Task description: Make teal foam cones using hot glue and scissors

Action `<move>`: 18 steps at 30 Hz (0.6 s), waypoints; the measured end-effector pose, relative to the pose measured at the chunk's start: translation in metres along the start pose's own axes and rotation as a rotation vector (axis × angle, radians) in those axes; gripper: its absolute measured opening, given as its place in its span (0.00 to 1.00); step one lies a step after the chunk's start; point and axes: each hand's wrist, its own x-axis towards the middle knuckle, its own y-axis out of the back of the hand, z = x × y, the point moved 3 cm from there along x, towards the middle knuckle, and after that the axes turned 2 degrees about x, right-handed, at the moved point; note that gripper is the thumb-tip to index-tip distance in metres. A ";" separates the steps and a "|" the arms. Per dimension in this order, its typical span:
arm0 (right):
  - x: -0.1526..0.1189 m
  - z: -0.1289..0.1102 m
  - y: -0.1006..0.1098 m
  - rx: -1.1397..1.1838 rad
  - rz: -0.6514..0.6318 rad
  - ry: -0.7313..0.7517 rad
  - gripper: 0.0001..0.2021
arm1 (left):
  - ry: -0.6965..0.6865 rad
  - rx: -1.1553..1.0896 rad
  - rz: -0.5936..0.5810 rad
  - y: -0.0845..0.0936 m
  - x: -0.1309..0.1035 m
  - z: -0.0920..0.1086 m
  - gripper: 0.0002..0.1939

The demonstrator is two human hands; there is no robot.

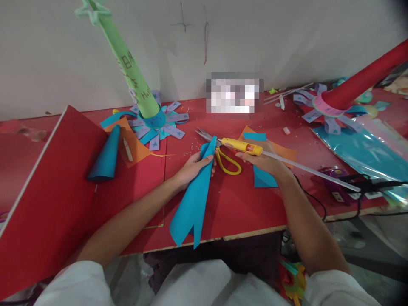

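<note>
My left hand [194, 168] is closed round a blue sheet [193, 199] rolled into a narrow cone, its pointed end up and its wide, notched end toward the table's front edge. A yellow glue gun [241, 146] with a long clear glue stick [310, 171] is in my right hand [256, 160], its nozzle pointing left, close to the cone's tip. Beneath the nozzle lie scissors with yellow handles [230, 166]. Blue paper [265, 177] lies partly under my right hand, with orange paper [284, 154] behind.
A finished-looking blue cone [106, 157] stands at left beside a leaning red board [54, 182]. A green tube [134, 72] rises from a strip-petalled base; a red tube [366, 80] stands at right. Black cables [376, 185] and blue plastic-wrapped sheets [366, 148] lie at right.
</note>
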 end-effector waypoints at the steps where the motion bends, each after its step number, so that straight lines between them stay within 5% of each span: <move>1: 0.000 0.000 0.001 -0.013 0.004 0.004 0.21 | 0.002 -0.003 -0.001 0.000 0.000 0.000 0.23; 10: -0.001 0.009 0.022 -0.116 0.125 -0.014 0.18 | 0.027 -0.029 0.012 -0.001 0.000 0.000 0.24; 18: -0.001 0.034 0.050 -0.323 0.093 -0.066 0.17 | -0.010 0.015 -0.010 -0.002 -0.001 0.000 0.23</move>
